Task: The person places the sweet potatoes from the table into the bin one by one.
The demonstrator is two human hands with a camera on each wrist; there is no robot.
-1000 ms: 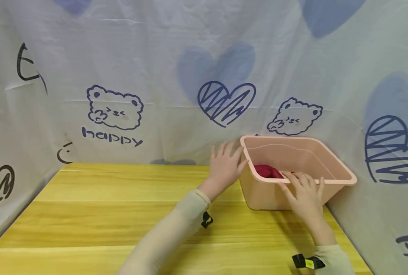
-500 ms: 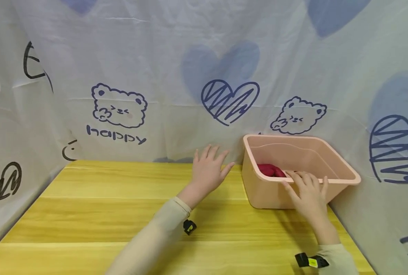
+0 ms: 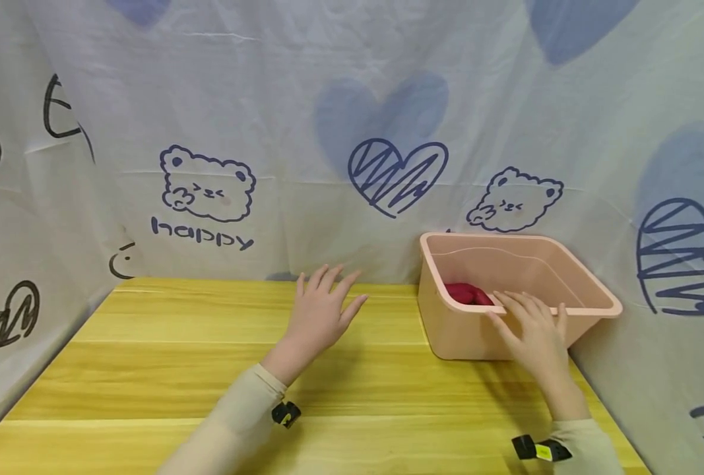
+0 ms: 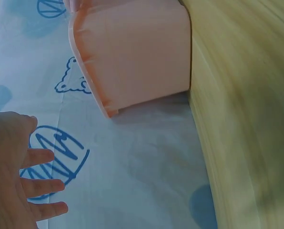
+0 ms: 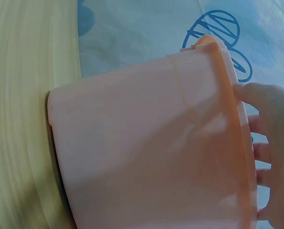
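A pink plastic bin [image 3: 470, 336] stands upright at the right of the wooden table. Inside it lies a dark red object [image 3: 469, 294], only partly visible over the near rim. My right hand [image 3: 536, 343] holds the bin's near rim, thumb on the outer side and fingers reaching over into the bin. The right wrist view has the thumb [image 5: 251, 93] against the rim, with the fingertips hidden behind it. Left of the bin, my left hand [image 3: 316, 316] hovers above the table, fingers spread and holding nothing.
The wooden table [image 3: 150, 369] stretches out to the left of the bin. A pale curtain [image 3: 292, 132] with hearts and bear drawings hangs behind the table and along both sides, close to the bin's right.
My left hand has come off the bin's left rim and moved left and slightly toward me. The right hand stays at the near rim, and the bin keeps its place.
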